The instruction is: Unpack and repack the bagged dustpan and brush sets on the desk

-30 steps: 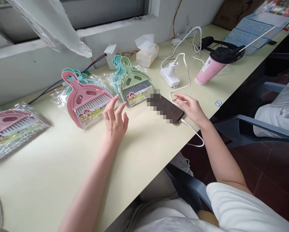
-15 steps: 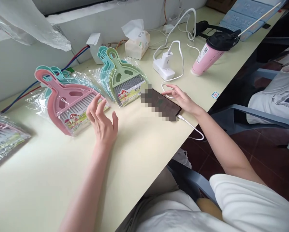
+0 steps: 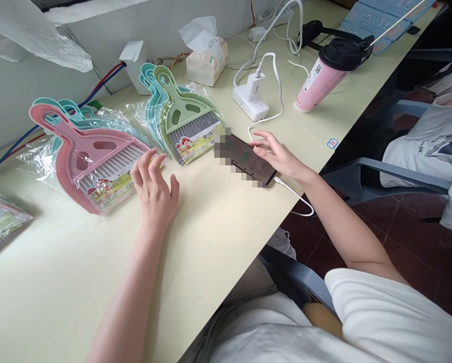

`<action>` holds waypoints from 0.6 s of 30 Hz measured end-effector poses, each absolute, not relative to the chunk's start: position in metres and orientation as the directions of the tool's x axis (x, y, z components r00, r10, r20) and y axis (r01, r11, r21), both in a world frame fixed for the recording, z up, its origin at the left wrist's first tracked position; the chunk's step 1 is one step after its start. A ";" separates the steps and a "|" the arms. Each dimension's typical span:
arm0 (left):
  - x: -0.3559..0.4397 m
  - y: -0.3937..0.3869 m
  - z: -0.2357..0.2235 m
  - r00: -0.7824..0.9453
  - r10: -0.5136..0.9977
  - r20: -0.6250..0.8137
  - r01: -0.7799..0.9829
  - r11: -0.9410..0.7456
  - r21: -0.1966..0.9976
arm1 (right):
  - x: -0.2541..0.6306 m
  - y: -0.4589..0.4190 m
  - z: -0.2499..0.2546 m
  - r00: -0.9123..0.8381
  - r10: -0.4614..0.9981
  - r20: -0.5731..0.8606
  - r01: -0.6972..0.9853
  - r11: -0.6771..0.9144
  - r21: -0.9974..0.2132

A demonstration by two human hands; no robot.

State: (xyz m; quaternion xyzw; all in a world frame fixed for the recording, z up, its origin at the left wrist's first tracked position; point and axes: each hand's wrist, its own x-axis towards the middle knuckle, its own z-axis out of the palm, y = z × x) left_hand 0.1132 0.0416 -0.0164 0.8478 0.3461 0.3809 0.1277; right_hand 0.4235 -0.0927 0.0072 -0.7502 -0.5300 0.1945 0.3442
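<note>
My left hand [image 3: 154,189] hovers over the pale table [image 3: 218,222], fingers spread and holding nothing, just right of a wrapped pink dustpan-and-brush set [image 3: 93,159]. Teal sets lie under the pink one. A green set [image 3: 184,121] on a teal stack lies further right. My right hand [image 3: 277,154] is open, its fingertips resting on the near edge of a dark phone [image 3: 246,159] that lies flat with a white cable [image 3: 297,201] plugged in.
A white power strip with charger [image 3: 250,98], a tissue box [image 3: 206,58], a tilted pink tumbler [image 3: 326,73] and black headphones [image 3: 317,30] sit behind. Another wrapped set [image 3: 1,224] lies at far left. A seated person [image 3: 438,146] is at the right.
My left hand has drifted a little towards the pink set. My right hand has shifted onto the phone's edge. The camera view has tilted, moving everything left and up.
</note>
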 end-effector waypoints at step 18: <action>0.116 0.047 -0.019 0.471 0.733 0.491 0.572 -0.678 0.462 | 0.371 -0.096 0.001 0.456 0.881 0.129 0.817 -0.357 -0.453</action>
